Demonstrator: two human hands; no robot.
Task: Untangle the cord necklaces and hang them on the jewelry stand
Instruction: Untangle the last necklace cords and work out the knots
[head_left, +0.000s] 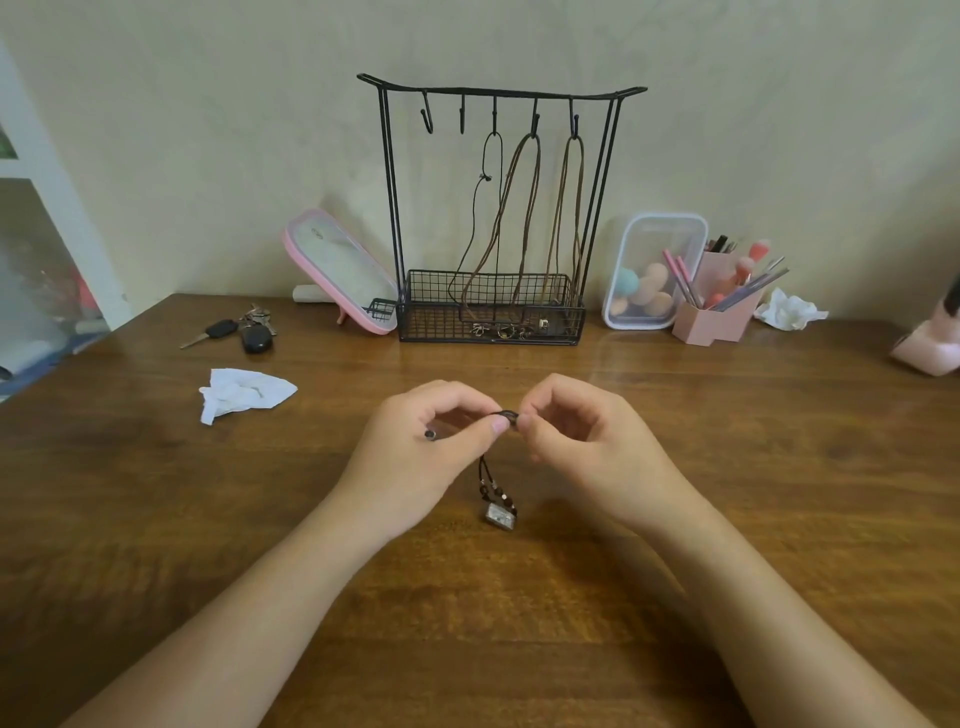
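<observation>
One broad brown wooden counter (727, 467) carries everything, and at its far edge, against the wall, stands the black wire jewelry stand (498, 93), straight ahead of the hands and well apart from them. Three cord necklaces (524, 208) already hang from its three right-hand hooks, their lower ends trailing into the basket at its foot. Near the counter's middle, the left hand (415, 457) and the right hand (592, 447) meet fingertip to fingertip, each pinching the same short stretch of a dark cord necklace (485, 473). From that pinch the cord runs down and toward the person, so its long axis points away from the stand. It ends in a small rectangular silvery pendant (500, 515) between the wrists; whether the pendant rests on the counter I cannot tell. Two empty hooks (427, 122) sit at the stand's left end, up and leftward of the pinch, so the left hand looks slightly nearer for the hanging.
</observation>
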